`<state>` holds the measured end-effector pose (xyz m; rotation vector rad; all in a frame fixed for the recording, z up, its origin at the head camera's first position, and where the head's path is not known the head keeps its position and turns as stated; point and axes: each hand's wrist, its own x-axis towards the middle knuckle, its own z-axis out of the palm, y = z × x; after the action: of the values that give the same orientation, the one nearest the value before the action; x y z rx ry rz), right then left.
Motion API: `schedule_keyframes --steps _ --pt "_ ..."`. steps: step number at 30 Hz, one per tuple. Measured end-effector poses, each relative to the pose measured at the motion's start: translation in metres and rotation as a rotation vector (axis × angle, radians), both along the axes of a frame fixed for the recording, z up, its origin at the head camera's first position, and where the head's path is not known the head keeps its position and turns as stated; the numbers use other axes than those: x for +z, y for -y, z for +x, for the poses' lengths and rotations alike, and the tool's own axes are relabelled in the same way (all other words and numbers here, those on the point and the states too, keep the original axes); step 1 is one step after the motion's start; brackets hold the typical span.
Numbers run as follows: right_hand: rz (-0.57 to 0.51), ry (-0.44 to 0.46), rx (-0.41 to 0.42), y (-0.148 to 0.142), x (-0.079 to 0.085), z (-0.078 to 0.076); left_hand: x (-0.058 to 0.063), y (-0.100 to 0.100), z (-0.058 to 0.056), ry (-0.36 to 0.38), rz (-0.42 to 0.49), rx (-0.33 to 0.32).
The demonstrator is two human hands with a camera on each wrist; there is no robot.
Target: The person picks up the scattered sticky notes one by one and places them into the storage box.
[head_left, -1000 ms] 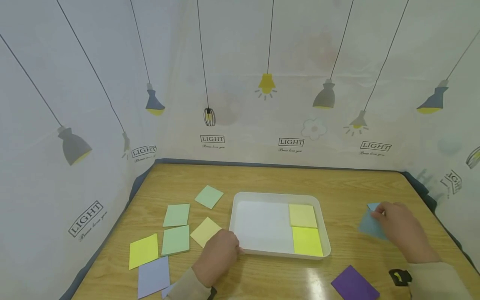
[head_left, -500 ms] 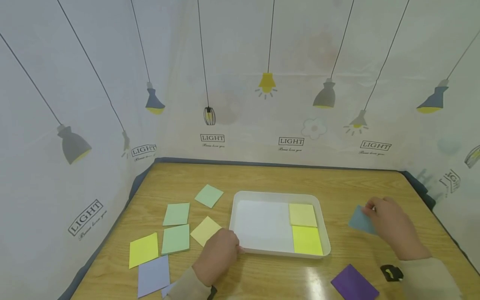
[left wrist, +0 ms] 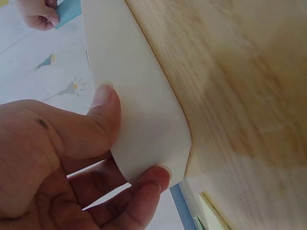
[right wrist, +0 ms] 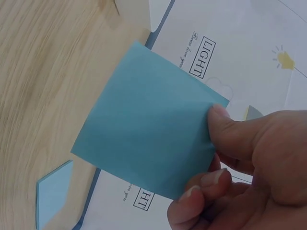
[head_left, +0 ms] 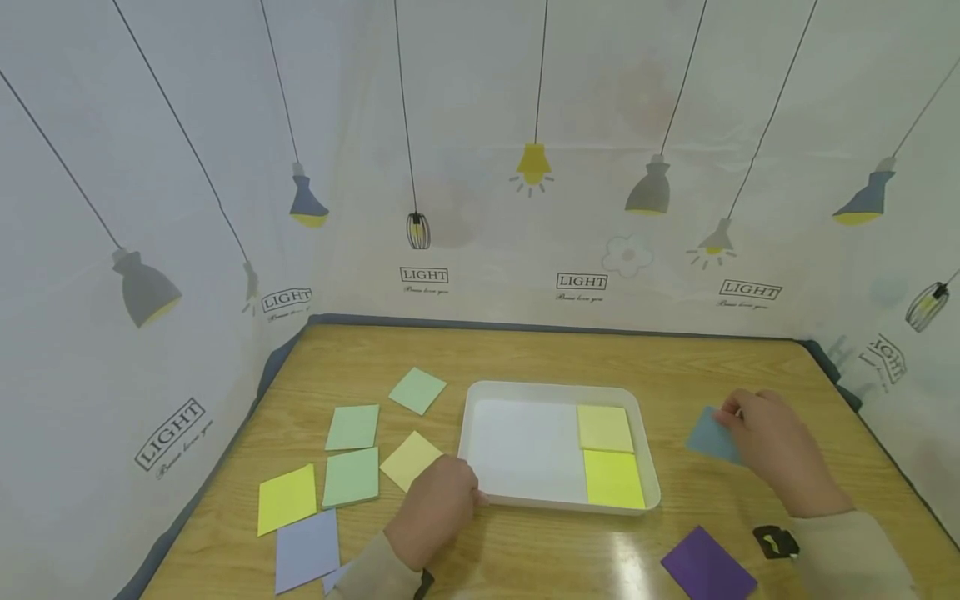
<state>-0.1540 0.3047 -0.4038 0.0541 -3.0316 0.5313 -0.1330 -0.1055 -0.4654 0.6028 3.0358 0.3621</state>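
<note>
My right hand (head_left: 780,450) pinches a blue sticky note (right wrist: 144,120) by one corner, above the table to the right of the white tray (head_left: 525,454). The thumb lies on the note's face, with fingers behind it. At the tray's near left corner, my left hand (head_left: 438,508) grips the wall; in the left wrist view its thumb (left wrist: 103,108) presses the tray's side. Inside the tray, a pale yellow sticky note (head_left: 605,428) and a bright yellow one (head_left: 614,479) lie along the right end.
Left of the tray lie several sticky notes: green (head_left: 352,477), cream (head_left: 411,460), yellow (head_left: 288,500) and lavender (head_left: 307,550). A purple note (head_left: 708,564) lies at the near right. Another light blue stack (right wrist: 53,194) lies on the table in the right wrist view.
My right hand has lifted the blue sticky note and moved left with it, towards the tray. The left hand has stayed at the tray's corner.
</note>
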Motion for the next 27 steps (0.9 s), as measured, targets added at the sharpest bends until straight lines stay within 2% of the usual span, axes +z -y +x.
schedule_keyframes --steps 12,27 --pt "-0.032 -0.062 0.051 0.024 0.004 0.003 -0.001 0.000 0.000 0.003 0.009 0.011" --pt "-0.034 -0.067 0.100 0.060 0.009 -0.001 -0.001 0.000 0.000 0.002 0.000 0.013"
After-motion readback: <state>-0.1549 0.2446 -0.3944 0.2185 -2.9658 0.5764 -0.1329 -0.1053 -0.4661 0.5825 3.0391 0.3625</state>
